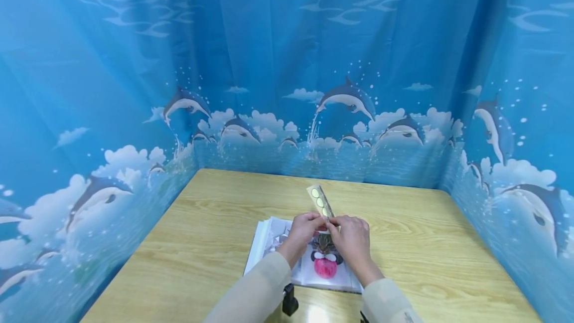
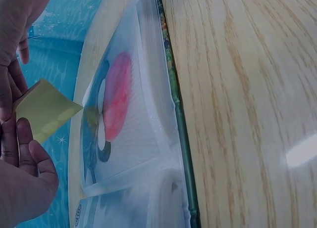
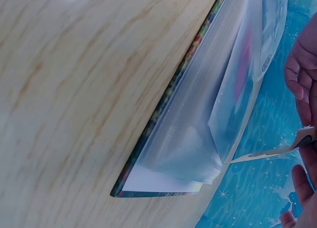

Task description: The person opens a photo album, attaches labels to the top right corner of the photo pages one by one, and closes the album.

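Both hands meet over an open album [image 1: 306, 274] of clear plastic sleeves lying on the table. Between them is a narrow card strip [image 1: 320, 201] with a column of pale yellow round spots, tilted up away from the body. My left hand [image 1: 304, 231] pinches its near end from the left, and my right hand [image 1: 353, 239] pinches the same end from the right. Seen from the left wrist, the strip's plain yellowish face [image 2: 47, 112] shows; the right wrist view catches it nearly edge-on, slightly curved. Below the hands, a sleeve holds a picture of a cat face and a pink ball [image 1: 325, 267].
The wooden table [image 1: 179, 243] extends around the album. Blue dolphin-print curtains [image 1: 269, 64] enclose its back and sides. A small black object [image 1: 290, 301] is by the left sleeve. The album's dark green cover edge [image 2: 179, 114] faces the body.
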Demonstrator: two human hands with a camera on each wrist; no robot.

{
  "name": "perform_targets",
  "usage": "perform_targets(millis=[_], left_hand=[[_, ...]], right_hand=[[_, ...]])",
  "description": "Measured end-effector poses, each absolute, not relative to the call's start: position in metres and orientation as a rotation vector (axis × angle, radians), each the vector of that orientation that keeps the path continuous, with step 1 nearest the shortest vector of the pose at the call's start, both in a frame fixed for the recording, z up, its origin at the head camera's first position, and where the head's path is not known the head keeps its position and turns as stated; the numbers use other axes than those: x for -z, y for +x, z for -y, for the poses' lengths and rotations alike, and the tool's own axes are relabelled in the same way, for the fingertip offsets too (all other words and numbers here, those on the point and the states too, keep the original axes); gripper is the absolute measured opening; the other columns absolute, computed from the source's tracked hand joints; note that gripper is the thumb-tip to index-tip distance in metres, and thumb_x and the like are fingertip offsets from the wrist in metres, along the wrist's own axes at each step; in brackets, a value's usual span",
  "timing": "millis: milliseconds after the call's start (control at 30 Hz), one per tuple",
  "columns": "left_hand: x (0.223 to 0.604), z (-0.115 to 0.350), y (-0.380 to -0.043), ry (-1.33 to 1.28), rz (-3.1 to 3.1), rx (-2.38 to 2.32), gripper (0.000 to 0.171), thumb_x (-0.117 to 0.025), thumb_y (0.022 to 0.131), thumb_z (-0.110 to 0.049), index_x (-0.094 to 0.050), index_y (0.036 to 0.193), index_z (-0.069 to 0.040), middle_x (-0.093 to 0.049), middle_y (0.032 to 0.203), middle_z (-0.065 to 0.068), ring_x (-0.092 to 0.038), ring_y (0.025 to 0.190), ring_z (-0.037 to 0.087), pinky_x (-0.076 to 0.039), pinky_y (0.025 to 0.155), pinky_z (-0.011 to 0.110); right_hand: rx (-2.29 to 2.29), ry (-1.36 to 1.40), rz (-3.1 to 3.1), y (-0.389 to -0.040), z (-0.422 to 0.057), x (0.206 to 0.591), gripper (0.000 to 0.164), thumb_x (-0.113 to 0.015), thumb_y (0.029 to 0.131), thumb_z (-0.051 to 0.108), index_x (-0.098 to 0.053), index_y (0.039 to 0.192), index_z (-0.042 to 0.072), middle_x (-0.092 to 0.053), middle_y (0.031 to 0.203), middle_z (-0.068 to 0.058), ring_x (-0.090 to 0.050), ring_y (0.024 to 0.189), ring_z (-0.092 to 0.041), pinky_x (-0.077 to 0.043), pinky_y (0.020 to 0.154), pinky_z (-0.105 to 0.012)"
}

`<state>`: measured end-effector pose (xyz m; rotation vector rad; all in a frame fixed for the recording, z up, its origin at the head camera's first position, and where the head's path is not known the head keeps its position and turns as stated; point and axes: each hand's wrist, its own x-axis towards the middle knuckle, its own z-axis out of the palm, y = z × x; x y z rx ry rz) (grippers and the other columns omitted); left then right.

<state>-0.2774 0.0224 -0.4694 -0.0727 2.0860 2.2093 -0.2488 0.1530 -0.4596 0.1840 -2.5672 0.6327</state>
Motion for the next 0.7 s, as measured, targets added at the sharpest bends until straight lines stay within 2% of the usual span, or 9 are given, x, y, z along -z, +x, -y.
perform_targets(millis=[333, 567, 700], left_hand=[[0.4704, -0.0230, -0.2776, -0.053, -2.095, -2.195, 0.013, -0.069, 0.093, -0.015, -0.073, 0.094, -0.003, -0.073, 0.081, 0.002, -0.067, 0.075, 0.012, -0.055, 0.081, 0.042], [0.4700, -0.0227, -0.2779, -0.062, -2.106, -2.171, 0.011, -0.069, 0.092, -0.015, -0.071, 0.091, -0.005, -0.073, 0.083, 0.001, -0.067, 0.078, 0.012, -0.055, 0.078, 0.038], [0.4697, -0.0224, -0.2770, -0.058, -2.102, -2.166, 0.012, -0.069, 0.093, -0.016, -0.071, 0.089, -0.005, -0.072, 0.082, 0.001, -0.067, 0.078, 0.013, -0.055, 0.080, 0.040]], right_hand=[[-0.629, 0.185, 2.575, -0.2477, -0.1529, 0.4597, 0.018, -0.075, 0.088, 0.022, -0.078, 0.101, 0.010, -0.075, 0.092, -0.006, -0.068, 0.092, -0.031, -0.039, 0.100, -0.055], [-0.662, 0.164, 2.579, -0.2461, -0.1516, 0.4602, 0.016, -0.073, 0.089, 0.018, -0.078, 0.100, 0.009, -0.075, 0.091, -0.006, -0.068, 0.092, -0.032, -0.040, 0.100, -0.056], [-0.686, 0.146, 2.584, -0.2447, -0.1512, 0.4595, 0.016, -0.071, 0.089, 0.017, -0.078, 0.100, 0.008, -0.075, 0.092, -0.007, -0.068, 0.093, -0.033, -0.040, 0.099, -0.056]])
